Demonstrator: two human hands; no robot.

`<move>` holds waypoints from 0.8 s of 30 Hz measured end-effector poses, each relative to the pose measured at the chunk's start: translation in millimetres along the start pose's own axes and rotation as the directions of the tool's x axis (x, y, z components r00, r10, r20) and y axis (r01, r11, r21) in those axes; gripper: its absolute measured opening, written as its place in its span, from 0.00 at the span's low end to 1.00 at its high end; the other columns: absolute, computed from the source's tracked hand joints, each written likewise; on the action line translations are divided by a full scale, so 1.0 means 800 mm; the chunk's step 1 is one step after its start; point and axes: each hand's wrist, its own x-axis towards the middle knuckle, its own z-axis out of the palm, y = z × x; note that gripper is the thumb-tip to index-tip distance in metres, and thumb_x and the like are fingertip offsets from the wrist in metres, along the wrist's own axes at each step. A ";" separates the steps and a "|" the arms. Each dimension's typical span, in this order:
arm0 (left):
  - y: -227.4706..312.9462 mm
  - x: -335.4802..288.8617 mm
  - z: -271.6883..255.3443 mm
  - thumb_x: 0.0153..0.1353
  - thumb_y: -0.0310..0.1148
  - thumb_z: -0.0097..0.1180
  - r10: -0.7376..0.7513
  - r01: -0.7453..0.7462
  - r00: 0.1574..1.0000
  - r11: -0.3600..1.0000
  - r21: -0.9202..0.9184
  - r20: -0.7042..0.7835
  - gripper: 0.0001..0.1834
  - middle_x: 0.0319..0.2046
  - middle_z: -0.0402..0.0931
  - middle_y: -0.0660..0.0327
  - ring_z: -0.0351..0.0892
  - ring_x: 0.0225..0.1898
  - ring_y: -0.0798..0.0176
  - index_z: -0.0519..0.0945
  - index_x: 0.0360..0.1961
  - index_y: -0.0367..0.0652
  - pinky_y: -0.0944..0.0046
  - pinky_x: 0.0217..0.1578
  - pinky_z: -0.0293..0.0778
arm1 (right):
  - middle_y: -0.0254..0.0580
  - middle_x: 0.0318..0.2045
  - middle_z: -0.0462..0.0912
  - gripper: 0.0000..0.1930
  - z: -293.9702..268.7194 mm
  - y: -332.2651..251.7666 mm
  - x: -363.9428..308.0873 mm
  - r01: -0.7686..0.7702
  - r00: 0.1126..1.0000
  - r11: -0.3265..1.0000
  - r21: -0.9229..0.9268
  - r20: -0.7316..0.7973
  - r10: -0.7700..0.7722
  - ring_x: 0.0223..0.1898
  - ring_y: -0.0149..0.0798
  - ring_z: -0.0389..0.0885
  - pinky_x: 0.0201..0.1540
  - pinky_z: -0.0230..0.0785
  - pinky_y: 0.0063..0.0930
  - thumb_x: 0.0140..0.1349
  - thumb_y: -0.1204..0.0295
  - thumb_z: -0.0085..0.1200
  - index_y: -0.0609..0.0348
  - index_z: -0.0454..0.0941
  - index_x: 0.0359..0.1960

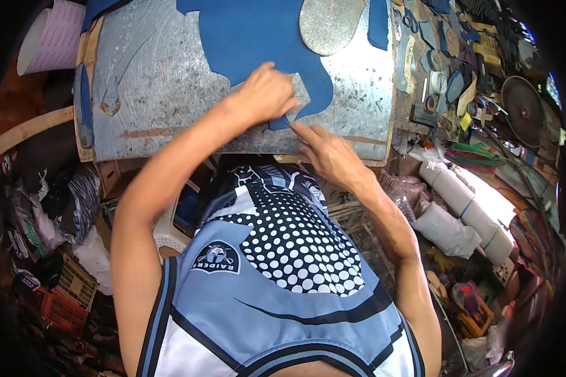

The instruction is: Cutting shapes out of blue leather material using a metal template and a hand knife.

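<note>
A blue sheet point(251, 38) with a curved, cut-looking edge lies across the metal-topped table point(170, 81). On its near part rests a small grey flat piece point(302, 91), like a template, partly covered by my left hand point(264, 94). That hand is closed, its curled fingers pressing the piece down from the left. My right hand point(327, 154) is closed at the table's near edge, its fingertips at the lower tip of the grey piece and beside a small blue flap point(279, 124). Whatever it holds is hidden by the fingers.
A rounded grey board point(330, 25) and a blue strip point(378, 25) lie farther back. A thin grey piece point(122, 69) is at the left. Tape rolls point(438, 82), scissors point(410, 22) and scraps crowd the right, near a fan point(523, 112). White rolls point(465, 210) stand lower right.
</note>
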 end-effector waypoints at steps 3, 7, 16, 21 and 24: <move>-0.015 0.057 -0.043 0.63 0.69 0.44 -0.049 0.116 0.914 0.983 -0.144 0.402 0.42 0.53 0.78 0.43 0.78 0.53 0.40 0.83 0.51 0.38 0.46 0.55 0.74 | 0.61 0.39 0.80 0.20 0.032 -0.006 0.054 -0.006 0.977 1.000 -0.014 -0.212 0.003 0.39 0.61 0.82 0.40 0.76 0.50 0.63 0.72 0.52 0.59 0.72 0.58; -0.015 0.099 -0.050 0.52 0.79 0.46 -0.021 0.253 0.786 0.923 -0.290 0.618 0.54 0.60 0.74 0.48 0.73 0.62 0.47 0.75 0.62 0.40 0.48 0.62 0.65 | 0.61 0.41 0.81 0.19 0.046 -0.008 0.107 -0.210 0.956 0.975 -0.069 -0.225 0.189 0.40 0.60 0.82 0.41 0.76 0.51 0.63 0.70 0.51 0.58 0.76 0.55; 0.006 0.089 -0.071 0.51 0.77 0.50 -0.055 0.201 0.716 0.971 -0.130 0.696 0.56 0.68 0.64 0.48 0.61 0.70 0.48 0.71 0.65 0.36 0.49 0.69 0.54 | 0.63 0.38 0.83 0.18 0.065 -0.007 0.121 -0.186 0.885 0.972 -0.147 -0.454 0.101 0.39 0.61 0.83 0.43 0.75 0.49 0.64 0.68 0.51 0.55 0.80 0.54; 0.003 0.090 -0.056 0.51 0.77 0.50 -0.077 0.216 0.744 0.968 -0.129 0.664 0.57 0.68 0.64 0.48 0.59 0.71 0.48 0.69 0.67 0.37 0.50 0.70 0.52 | 0.63 0.38 0.83 0.18 0.068 -0.011 0.122 -0.199 0.880 0.968 -0.154 -0.463 0.107 0.38 0.60 0.83 0.43 0.75 0.49 0.64 0.69 0.51 0.55 0.80 0.54; 0.003 0.084 -0.051 0.52 0.78 0.48 -0.087 0.212 0.790 0.968 -0.137 0.607 0.55 0.67 0.66 0.49 0.62 0.70 0.48 0.72 0.65 0.41 0.49 0.68 0.56 | 0.62 0.38 0.83 0.17 0.065 -0.013 0.121 -0.197 0.882 0.966 -0.170 -0.460 0.099 0.38 0.60 0.83 0.43 0.75 0.49 0.63 0.69 0.51 0.55 0.80 0.54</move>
